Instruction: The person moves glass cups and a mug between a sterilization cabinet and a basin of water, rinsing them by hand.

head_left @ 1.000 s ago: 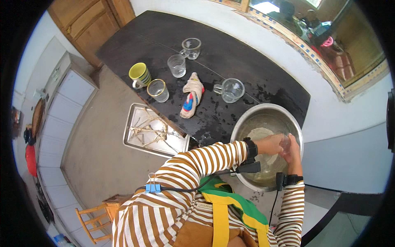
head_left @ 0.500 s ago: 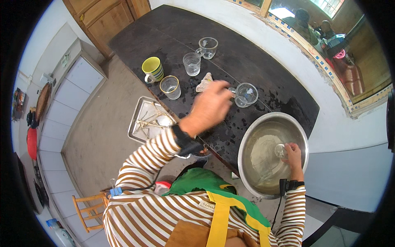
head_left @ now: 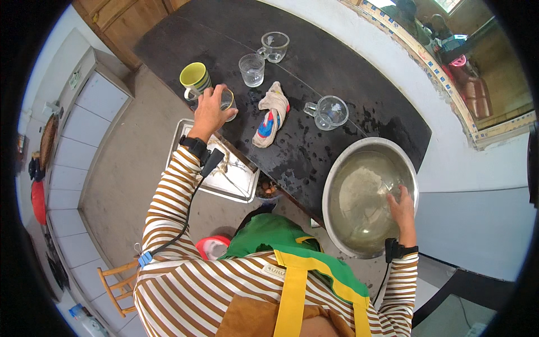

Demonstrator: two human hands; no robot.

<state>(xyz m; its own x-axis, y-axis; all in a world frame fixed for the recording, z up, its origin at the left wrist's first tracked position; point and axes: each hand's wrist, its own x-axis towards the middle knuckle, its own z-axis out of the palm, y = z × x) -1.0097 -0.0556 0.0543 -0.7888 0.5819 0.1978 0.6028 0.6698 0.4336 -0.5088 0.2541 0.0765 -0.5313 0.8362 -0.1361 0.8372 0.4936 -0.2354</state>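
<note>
My left hand (head_left: 209,115) reaches to the near-left table edge, its thumb and fingers around a gold-rimmed clear glass (head_left: 227,101) that it partly hides. Beside it stands a green-and-yellow striped mug (head_left: 195,77). My right hand (head_left: 402,209) is inside a metal basin (head_left: 330,216) of cloudy water, fingers apart; a clear glass shape is hard to make out in the water by its fingertips. Between my hands a twisted whitish cloth (head_left: 273,106) with blue and red patches lies on the table. A clear glass mug (head_left: 330,114) stands to its right.
Farther back on the dark, wet-spotted table (head_left: 303,168) are a clear tumbler (head_left: 252,71) and another glass mug (head_left: 275,48). Below the left edge sits a metal tray (head_left: 238,194) holding thin pale sticks. A wooden chair (head_left: 119,289) stands at lower left.
My left hand has moved left from above the cloth to the gold-rimmed glass, uncovering the cloth. My right hand has let go of the small glass it held in the basin.
</note>
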